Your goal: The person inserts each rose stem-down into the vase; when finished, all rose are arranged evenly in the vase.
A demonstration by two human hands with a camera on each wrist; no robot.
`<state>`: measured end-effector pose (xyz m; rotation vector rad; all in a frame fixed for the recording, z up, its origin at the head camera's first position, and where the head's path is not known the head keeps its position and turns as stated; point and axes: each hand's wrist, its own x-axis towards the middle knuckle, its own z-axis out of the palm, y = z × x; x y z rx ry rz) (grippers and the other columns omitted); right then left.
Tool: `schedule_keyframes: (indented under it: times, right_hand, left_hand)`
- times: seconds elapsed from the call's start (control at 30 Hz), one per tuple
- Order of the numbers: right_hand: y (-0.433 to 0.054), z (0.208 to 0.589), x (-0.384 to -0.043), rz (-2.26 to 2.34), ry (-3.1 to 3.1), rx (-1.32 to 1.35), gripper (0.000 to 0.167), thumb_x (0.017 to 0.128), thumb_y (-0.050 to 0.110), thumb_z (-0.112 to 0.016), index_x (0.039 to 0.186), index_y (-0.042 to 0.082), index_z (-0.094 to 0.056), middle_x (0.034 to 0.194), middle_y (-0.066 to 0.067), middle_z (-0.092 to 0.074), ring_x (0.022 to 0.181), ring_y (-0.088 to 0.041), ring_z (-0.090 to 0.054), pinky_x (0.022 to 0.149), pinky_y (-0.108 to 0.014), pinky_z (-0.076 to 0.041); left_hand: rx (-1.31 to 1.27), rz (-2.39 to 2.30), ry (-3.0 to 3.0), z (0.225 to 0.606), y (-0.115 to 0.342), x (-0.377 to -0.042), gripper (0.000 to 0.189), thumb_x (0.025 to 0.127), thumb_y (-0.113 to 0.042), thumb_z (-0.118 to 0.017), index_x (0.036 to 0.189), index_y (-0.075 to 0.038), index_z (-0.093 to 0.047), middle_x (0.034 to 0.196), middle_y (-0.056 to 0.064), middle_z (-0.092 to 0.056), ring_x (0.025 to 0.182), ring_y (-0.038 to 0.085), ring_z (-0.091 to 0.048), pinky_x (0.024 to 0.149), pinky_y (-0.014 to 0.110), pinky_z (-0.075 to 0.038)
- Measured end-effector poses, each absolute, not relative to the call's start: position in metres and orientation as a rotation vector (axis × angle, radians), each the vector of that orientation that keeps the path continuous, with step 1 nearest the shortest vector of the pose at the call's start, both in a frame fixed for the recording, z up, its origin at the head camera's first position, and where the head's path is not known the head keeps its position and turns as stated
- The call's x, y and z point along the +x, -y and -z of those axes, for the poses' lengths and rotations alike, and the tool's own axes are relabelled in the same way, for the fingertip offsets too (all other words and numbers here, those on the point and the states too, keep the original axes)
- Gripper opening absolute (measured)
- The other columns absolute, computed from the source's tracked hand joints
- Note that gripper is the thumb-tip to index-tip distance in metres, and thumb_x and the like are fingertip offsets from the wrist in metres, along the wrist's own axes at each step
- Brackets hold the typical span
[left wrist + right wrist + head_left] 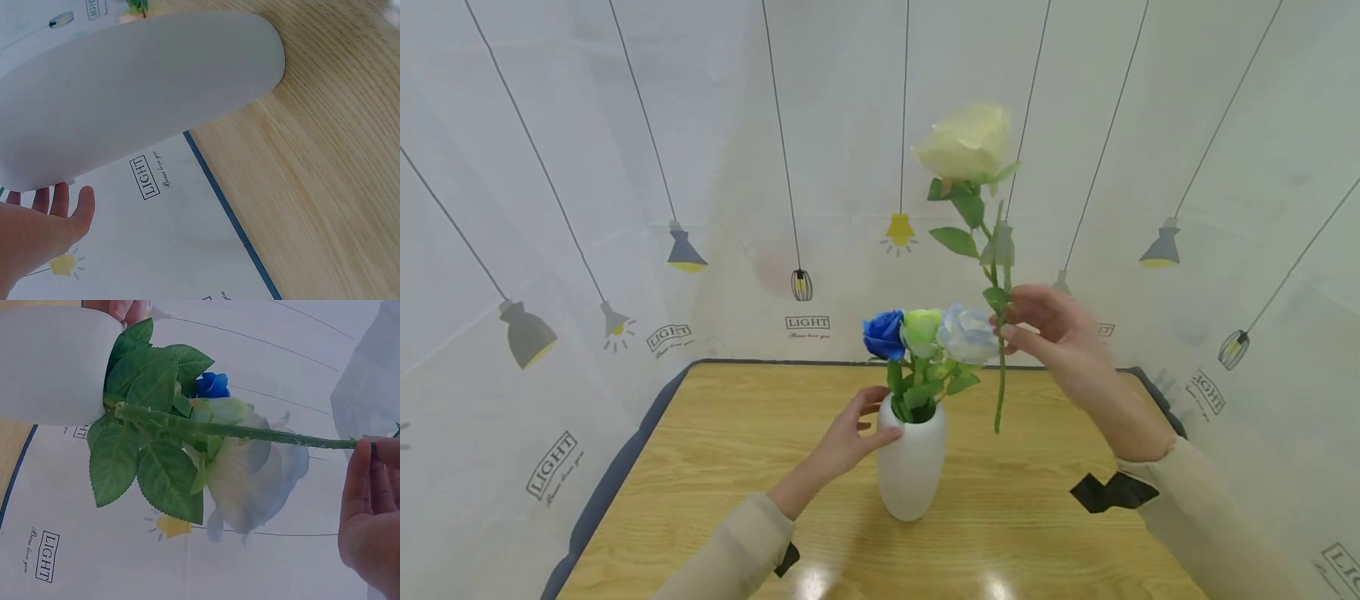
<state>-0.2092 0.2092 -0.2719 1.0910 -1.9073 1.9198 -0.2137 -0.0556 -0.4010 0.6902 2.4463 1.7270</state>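
Observation:
A white vase (912, 467) stands upright on the table, holding a blue rose (883, 335), a pale green rose (922, 332) and a pale blue-white rose (967, 333). My left hand (848, 437) holds the vase near its rim, thumb at the front and fingers round the left side. Between thumb and fingers, my right hand (1051, 332) pinches the green stem (250, 432) of a large cream rose (967, 143). That rose is upright in the air, to the right of the vase, its lower stem end below the hand.
The wooden table (737, 450) has a dark blue edge (613, 467). Around it hangs a pale sheet (842, 125) printed with lamps and lettering. Black straps (1112, 492) are at the sleeve cuffs.

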Motion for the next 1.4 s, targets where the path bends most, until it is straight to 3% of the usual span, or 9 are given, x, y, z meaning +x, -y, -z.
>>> schedule_keyframes:
  times: [0.37, 0.7, 1.03, 1.23, 1.4]
  right_hand:
    - [-0.172, 0.261, -0.225, -1.888, 1.943, 1.104, 0.034, 0.081, -0.012, -0.053, 0.109, 0.007, -0.054, 0.092, -0.011, -0.06, 0.083, -0.028, -0.058, 0.062, -0.029, -0.05]
    - [-0.147, 0.266, -0.236, -1.872, 1.925, 1.146, 0.029, 0.081, -0.013, -0.052, 0.108, -0.006, -0.048, 0.092, -0.017, -0.059, 0.082, -0.035, -0.056, 0.062, -0.034, -0.05]
    - [-0.133, 0.289, -0.238, -1.838, 1.981, 1.162, 0.027, 0.082, -0.01, -0.053, 0.109, -0.006, -0.048, 0.093, -0.016, -0.057, 0.084, -0.024, -0.057, 0.065, -0.034, -0.05]
    - [-0.13, 0.305, -0.237, -1.788, 2.083, 1.129, 0.027, 0.082, -0.008, -0.054, 0.109, -0.004, -0.05, 0.096, -0.016, -0.057, 0.084, -0.027, -0.056, 0.066, -0.039, -0.05]
    - [-0.127, 0.31, -0.227, -1.74, 2.198, 1.042, 0.025, 0.082, -0.007, -0.056, 0.107, -0.004, -0.052, 0.094, -0.015, -0.059, 0.084, -0.027, -0.057, 0.067, -0.036, -0.049]
  left_hand:
    - [0.683, -1.712, -2.443, 0.402, 0.055, -0.215, 0.057, 0.083, -0.019, -0.063, 0.13, -0.004, -0.035, 0.13, 0.014, -0.039, 0.116, 0.031, -0.037, 0.09, 0.051, -0.031]
    - [0.684, -1.729, -2.428, 0.402, 0.055, -0.216, 0.056, 0.083, -0.018, -0.063, 0.13, -0.003, -0.035, 0.131, 0.018, -0.037, 0.116, 0.033, -0.036, 0.09, 0.054, -0.029]
    - [0.694, -1.736, -2.425, 0.404, 0.055, -0.218, 0.056, 0.083, -0.018, -0.063, 0.13, -0.004, -0.035, 0.13, 0.015, -0.038, 0.116, 0.033, -0.037, 0.089, 0.054, -0.03]
    - [0.679, -1.722, -2.431, 0.405, 0.055, -0.22, 0.056, 0.083, -0.02, -0.063, 0.13, -0.007, -0.034, 0.131, 0.012, -0.038, 0.117, 0.031, -0.037, 0.09, 0.052, -0.031]
    - [0.681, -1.725, -2.432, 0.405, 0.054, -0.219, 0.056, 0.083, -0.019, -0.063, 0.13, -0.007, -0.034, 0.13, 0.012, -0.038, 0.116, 0.031, -0.037, 0.09, 0.052, -0.031]
